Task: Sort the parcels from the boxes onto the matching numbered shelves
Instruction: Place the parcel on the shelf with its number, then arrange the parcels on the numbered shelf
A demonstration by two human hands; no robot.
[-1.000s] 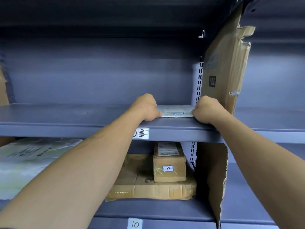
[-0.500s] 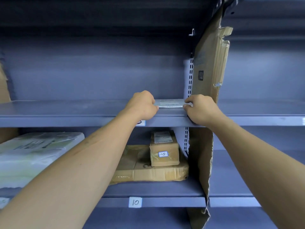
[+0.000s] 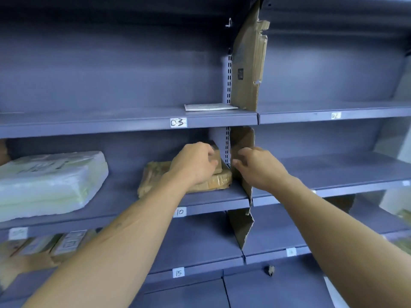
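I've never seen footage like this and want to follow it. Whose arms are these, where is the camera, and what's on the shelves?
No machine here: a person wears a camera on the head, looking down at their own arms. Each grip is a bare hand. The left hand lies on a small brown box atop a flat cardboard parcel on shelf 10; the right hand is at the cardboard divider. Blur hides whether either holds anything. A white envelope lies on shelf 03, a white wrapped parcel lower left.
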